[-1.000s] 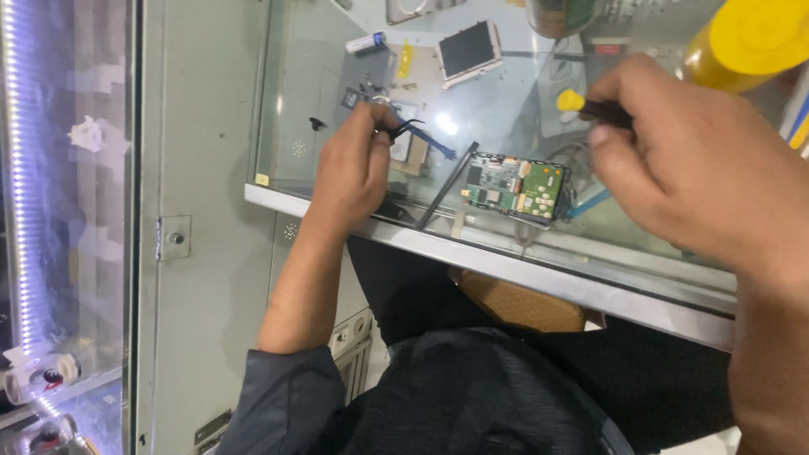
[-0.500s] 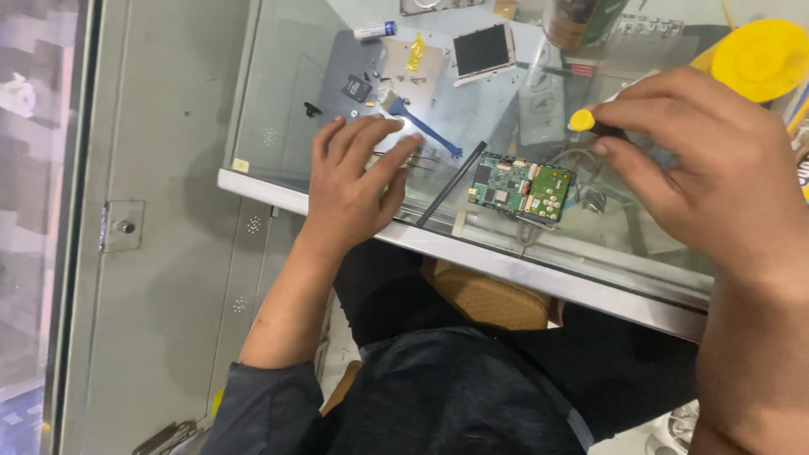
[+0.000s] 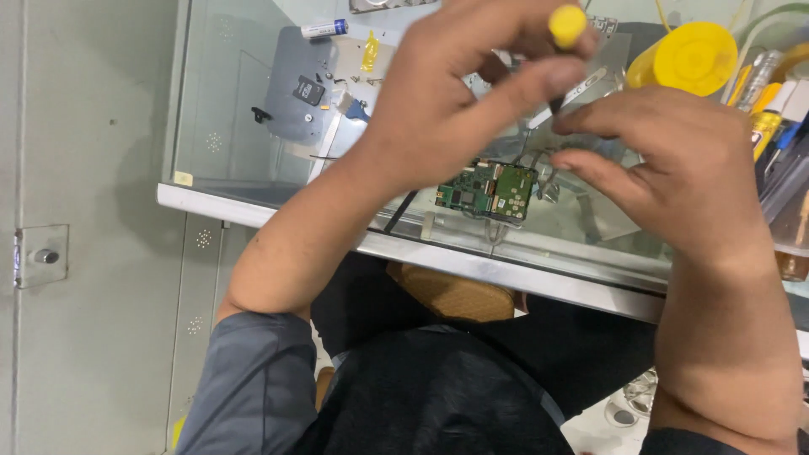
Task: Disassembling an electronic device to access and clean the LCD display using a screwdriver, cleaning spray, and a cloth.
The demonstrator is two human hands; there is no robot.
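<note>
- The small green printed circuit board (image 3: 489, 190) lies flat on the glass-topped counter (image 3: 253, 143), near its front edge.
- Above the board, the left hand (image 3: 455, 93) has its fingers curled round a slim yellow-capped screwdriver (image 3: 566, 25).
- The right hand (image 3: 674, 168), just right of the board, pinches toward the tool's shaft; whether it grips anything cannot be told.
- Loose small parts lie behind the board, so dismantling looks under way, with the board not yet lifted.
</note>
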